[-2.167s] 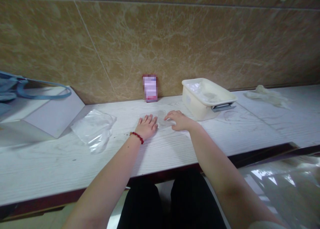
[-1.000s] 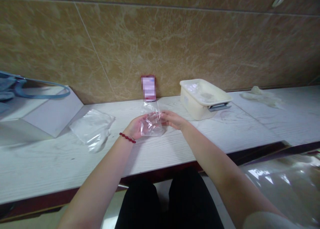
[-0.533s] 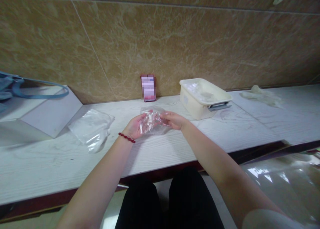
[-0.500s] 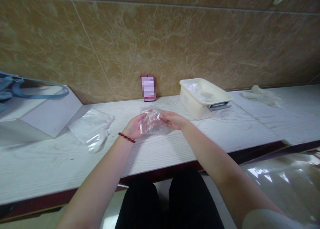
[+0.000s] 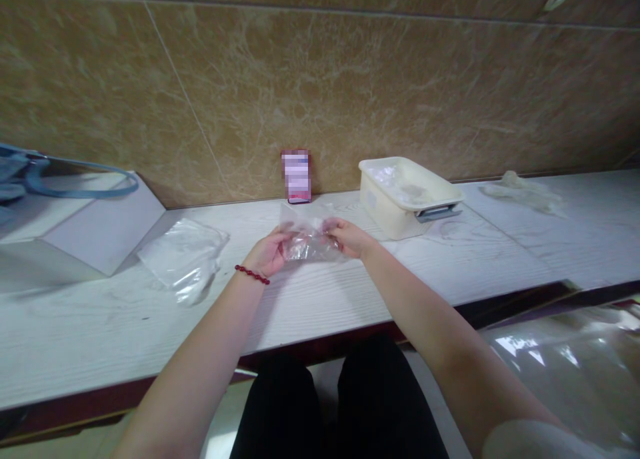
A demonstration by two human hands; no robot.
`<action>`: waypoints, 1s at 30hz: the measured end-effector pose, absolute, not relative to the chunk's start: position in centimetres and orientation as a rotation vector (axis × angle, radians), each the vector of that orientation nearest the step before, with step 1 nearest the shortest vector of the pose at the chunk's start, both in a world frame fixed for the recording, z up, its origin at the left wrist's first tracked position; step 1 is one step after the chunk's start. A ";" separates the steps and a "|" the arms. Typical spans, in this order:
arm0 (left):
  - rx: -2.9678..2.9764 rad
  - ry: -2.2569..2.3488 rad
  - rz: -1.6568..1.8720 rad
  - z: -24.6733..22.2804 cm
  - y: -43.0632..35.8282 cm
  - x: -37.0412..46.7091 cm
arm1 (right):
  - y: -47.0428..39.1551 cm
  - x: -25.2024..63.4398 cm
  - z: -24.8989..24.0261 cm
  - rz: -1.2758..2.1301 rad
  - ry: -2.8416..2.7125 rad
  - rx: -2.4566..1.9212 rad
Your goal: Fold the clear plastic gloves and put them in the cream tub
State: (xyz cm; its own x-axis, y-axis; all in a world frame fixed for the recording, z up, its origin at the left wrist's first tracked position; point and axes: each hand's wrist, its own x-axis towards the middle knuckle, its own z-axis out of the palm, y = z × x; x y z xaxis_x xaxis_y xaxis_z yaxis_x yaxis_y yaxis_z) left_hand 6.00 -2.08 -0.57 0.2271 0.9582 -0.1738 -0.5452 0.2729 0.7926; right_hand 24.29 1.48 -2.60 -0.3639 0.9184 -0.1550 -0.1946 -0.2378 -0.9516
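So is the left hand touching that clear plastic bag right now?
Touching. The head view shows the left hand gripping the left edge of the clear plastic bag, fingers curled onto the film, while the right hand holds the other edge above the table.

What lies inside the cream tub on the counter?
Inside the cream tub lies crumpled clear plastic and a greyish smear; its near wall hides the bottom's front part.

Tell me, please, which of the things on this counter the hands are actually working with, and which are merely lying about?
In hand:
clear plastic bag, held above the counter between the left hand and the right hand.

Lying about:
pile of clear bags
cream tub
small pink packet against the wall
crumpled pale film
white box with blue straps
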 end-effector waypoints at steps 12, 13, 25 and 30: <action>0.487 0.772 1.085 -0.6 -2.0 5.4 | 1.3 24.6 -2.3 1.719 -1.085 -0.766; 0.517 0.817 1.072 -0.7 -2.0 5.5 | 1.3 24.7 -2.2 1.722 -1.088 -0.738; 0.900 1.043 1.263 -1.2 -1.8 5.6 | 0.6 24.4 -1.6 1.766 -1.200 -0.842; 1.046 1.045 1.261 -1.1 -2.1 5.6 | 1.2 24.6 -2.1 1.637 -1.237 -0.857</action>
State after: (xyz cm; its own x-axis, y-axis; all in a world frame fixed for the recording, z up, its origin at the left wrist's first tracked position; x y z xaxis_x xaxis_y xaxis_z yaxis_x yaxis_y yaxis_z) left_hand 5.61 -2.11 -1.12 0.0317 0.9992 -0.0244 -0.2096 0.0305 0.9773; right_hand 24.58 1.15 -2.11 -0.3688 0.9294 -0.0146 -0.2400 -0.1104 -0.9645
